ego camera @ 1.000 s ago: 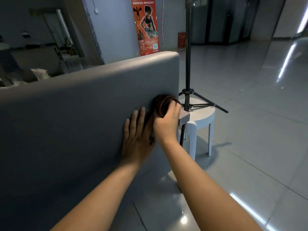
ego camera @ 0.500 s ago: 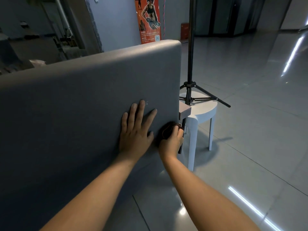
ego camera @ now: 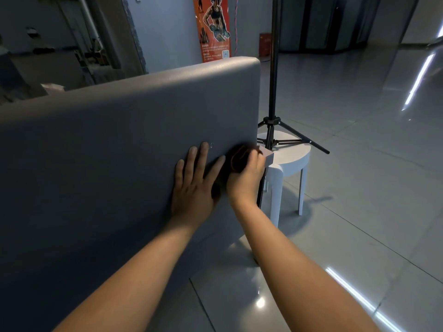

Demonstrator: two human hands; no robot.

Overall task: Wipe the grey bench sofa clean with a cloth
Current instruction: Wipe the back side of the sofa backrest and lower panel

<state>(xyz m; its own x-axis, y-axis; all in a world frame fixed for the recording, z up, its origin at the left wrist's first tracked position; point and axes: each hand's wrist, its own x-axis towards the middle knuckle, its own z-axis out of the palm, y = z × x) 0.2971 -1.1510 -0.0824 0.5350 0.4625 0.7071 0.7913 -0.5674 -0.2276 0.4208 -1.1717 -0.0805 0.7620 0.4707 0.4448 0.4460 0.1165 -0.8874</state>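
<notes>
Wiping underway at frame centre: right hand (ego camera: 244, 182) grasps the cloth (ego camera: 238, 159) against the grey bench sofa (ego camera: 119, 140) near its right edge. Left hand (ego camera: 193, 188) lies flat, fingers released, alongside. Next move likely calls for fresh surface leftward.

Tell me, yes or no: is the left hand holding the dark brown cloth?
No, the left hand lies flat with fingers spread on the grey padded bench sofa, while the right hand grips the dark brown cloth.

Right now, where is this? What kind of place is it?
Probably the lobby of a gym or fitness club. An orange poster of an athlete in sportswear is at the far wall, the wide tiled floor shines like a public hall's, and a grey bench sofa offers seating.
</notes>
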